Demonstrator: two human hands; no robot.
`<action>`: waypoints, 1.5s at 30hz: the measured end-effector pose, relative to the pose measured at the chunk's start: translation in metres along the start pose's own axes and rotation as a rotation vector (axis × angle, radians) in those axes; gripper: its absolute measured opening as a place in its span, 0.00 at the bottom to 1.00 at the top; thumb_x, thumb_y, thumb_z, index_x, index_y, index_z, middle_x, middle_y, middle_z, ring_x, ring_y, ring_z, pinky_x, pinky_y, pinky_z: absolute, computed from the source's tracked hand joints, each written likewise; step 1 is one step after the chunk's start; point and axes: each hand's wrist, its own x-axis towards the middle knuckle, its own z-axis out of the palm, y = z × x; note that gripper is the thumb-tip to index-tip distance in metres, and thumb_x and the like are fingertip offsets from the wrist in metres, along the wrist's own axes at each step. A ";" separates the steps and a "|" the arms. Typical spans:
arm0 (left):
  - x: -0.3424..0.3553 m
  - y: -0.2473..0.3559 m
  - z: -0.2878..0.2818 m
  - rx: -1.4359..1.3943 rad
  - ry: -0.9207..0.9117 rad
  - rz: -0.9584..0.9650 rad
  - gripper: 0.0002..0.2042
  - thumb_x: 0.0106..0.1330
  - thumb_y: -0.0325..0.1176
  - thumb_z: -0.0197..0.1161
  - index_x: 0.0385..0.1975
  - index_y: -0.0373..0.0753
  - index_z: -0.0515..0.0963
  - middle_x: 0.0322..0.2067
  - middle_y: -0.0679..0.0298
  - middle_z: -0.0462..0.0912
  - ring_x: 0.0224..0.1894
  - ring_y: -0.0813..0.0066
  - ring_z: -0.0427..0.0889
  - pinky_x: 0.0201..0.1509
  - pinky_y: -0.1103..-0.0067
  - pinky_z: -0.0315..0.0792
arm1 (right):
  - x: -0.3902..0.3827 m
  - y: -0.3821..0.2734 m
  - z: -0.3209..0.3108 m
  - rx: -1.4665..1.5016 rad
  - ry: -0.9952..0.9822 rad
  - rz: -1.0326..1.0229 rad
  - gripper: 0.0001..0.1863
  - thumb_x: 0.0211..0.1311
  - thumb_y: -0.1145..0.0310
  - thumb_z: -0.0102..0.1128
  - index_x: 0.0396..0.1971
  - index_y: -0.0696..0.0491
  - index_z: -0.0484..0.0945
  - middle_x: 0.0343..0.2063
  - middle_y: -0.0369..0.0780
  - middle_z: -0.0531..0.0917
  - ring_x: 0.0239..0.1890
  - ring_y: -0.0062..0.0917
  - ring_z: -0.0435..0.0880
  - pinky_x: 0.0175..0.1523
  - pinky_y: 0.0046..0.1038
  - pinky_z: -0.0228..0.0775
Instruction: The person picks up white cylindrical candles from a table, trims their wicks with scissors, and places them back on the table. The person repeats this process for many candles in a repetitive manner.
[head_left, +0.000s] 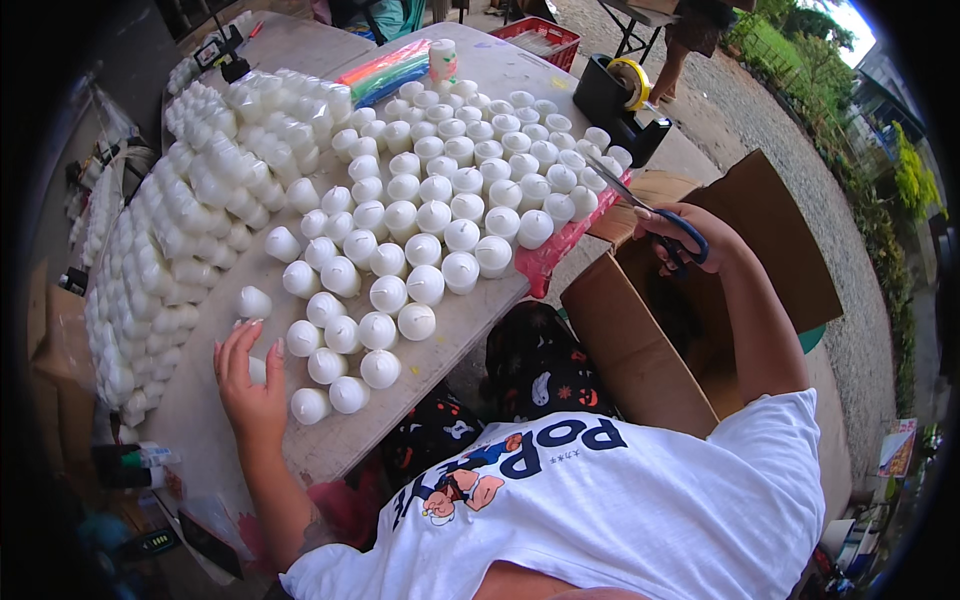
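White votive candles [425, 285] with short wicks stand upright in loose rows across the table, a few at the left leaning. My left hand [250, 390] is at the table's left side, fingers stretched and thumb apart. Its fingertips touch a tilted candle [254, 302], while another candle [258, 371] shows partly between thumb and fingers. Over at the right, my right hand [708, 236] is closed round the dark blue handles of a pair of scissors [683, 243]. The scissors' parted blades point up and left, close to the right edge of the candle group.
Clear-wrapped packs of candles [190, 215] are piled along the left. A tape dispenser [625, 95], coloured plastic strips [385, 70] and a decorated candle [442, 62] sit at the far side. An open cardboard box [640, 335] stands right of the table; a red crate [540, 42] is beyond.
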 end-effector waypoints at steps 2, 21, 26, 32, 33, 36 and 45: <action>0.000 -0.001 0.000 -0.001 0.001 -0.001 0.14 0.61 0.31 0.63 0.46 0.39 0.76 0.49 0.59 0.78 0.55 0.59 0.74 0.67 0.60 0.55 | 0.000 -0.003 0.000 -0.030 0.002 0.021 0.24 0.60 0.44 0.59 0.32 0.54 0.77 0.16 0.30 0.72 0.16 0.14 0.71 0.24 0.23 0.73; 0.001 0.000 0.000 -0.027 -0.003 0.009 0.14 0.60 0.29 0.64 0.46 0.39 0.76 0.48 0.59 0.78 0.55 0.59 0.74 0.67 0.60 0.56 | 0.036 -0.013 0.011 -0.154 0.052 0.019 0.26 0.57 0.41 0.60 0.32 0.53 0.76 0.16 0.29 0.71 0.16 0.15 0.70 0.23 0.23 0.70; 0.001 -0.001 0.001 -0.030 -0.001 -0.003 0.14 0.60 0.30 0.63 0.46 0.39 0.76 0.48 0.59 0.78 0.55 0.59 0.74 0.67 0.60 0.56 | 0.045 -0.007 0.011 -0.178 0.079 -0.033 0.25 0.56 0.42 0.62 0.32 0.52 0.76 0.17 0.30 0.72 0.15 0.14 0.70 0.23 0.25 0.72; 0.001 -0.003 0.001 -0.035 -0.007 -0.011 0.14 0.60 0.30 0.63 0.46 0.39 0.76 0.48 0.59 0.78 0.55 0.59 0.74 0.67 0.61 0.56 | 0.044 -0.010 0.005 -0.650 0.557 -0.404 0.30 0.52 0.42 0.67 0.39 0.56 0.76 0.23 0.37 0.79 0.27 0.22 0.80 0.33 0.28 0.72; 0.001 -0.003 0.001 -0.036 -0.010 -0.015 0.14 0.60 0.30 0.63 0.46 0.39 0.76 0.48 0.58 0.78 0.55 0.59 0.74 0.67 0.61 0.56 | 0.042 -0.020 0.003 -0.614 0.536 -0.355 0.38 0.43 0.38 0.70 0.44 0.55 0.76 0.32 0.48 0.81 0.38 0.38 0.81 0.45 0.35 0.71; 0.000 -0.002 0.000 -0.030 -0.003 -0.005 0.14 0.60 0.30 0.64 0.45 0.39 0.76 0.48 0.58 0.78 0.55 0.59 0.75 0.67 0.61 0.56 | 0.034 -0.049 0.014 -0.846 0.548 -0.368 0.39 0.42 0.36 0.70 0.48 0.51 0.75 0.36 0.48 0.81 0.41 0.41 0.81 0.46 0.37 0.71; 0.001 -0.004 -0.001 -0.006 0.005 0.023 0.14 0.60 0.30 0.64 0.46 0.38 0.76 0.48 0.58 0.78 0.55 0.59 0.74 0.67 0.59 0.56 | 0.043 -0.060 0.003 -0.887 0.636 -0.435 0.32 0.47 0.48 0.71 0.50 0.50 0.75 0.38 0.47 0.82 0.44 0.40 0.81 0.48 0.35 0.71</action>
